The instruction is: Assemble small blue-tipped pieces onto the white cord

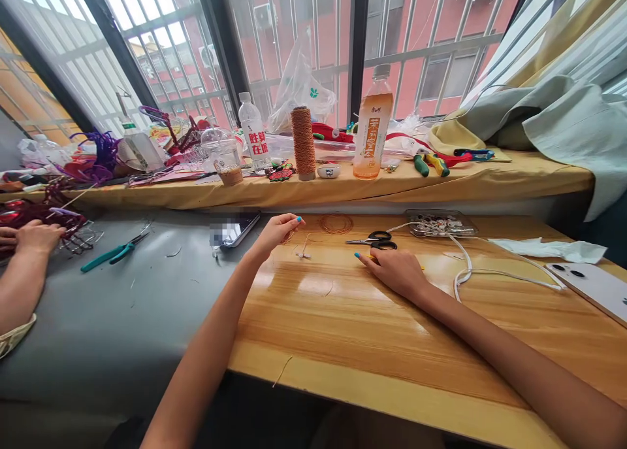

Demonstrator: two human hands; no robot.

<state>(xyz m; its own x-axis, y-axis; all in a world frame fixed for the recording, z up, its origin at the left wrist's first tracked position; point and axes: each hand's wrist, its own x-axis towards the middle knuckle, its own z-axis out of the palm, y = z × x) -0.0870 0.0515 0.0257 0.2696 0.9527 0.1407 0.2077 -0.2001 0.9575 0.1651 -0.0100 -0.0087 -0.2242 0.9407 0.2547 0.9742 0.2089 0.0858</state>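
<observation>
My left hand (281, 232) is raised a little over the wooden table (313, 325), its fingers pinched on thin orange thread (290, 237). Just right of it, a small whitish piece (304, 256) with a thread end lies on the wood. My right hand (392, 266) rests on the table, fingers curled and thumb pointing left; a bit of something yellow shows by its fingers, too hidden to name. Black-handled scissors (381, 240) lie right behind this hand. A coil of orange thread (336, 223) lies between the hands, farther back.
Behind stands a cloth-covered ledge (274, 197) with an orange thread spool (303, 142) and bottles. A tray of small parts (441, 223), white cord (467, 266) and a phone (592, 282) are right. At left are teal pliers (110, 254), a dark phone (240, 230) and another person's hands (39, 236).
</observation>
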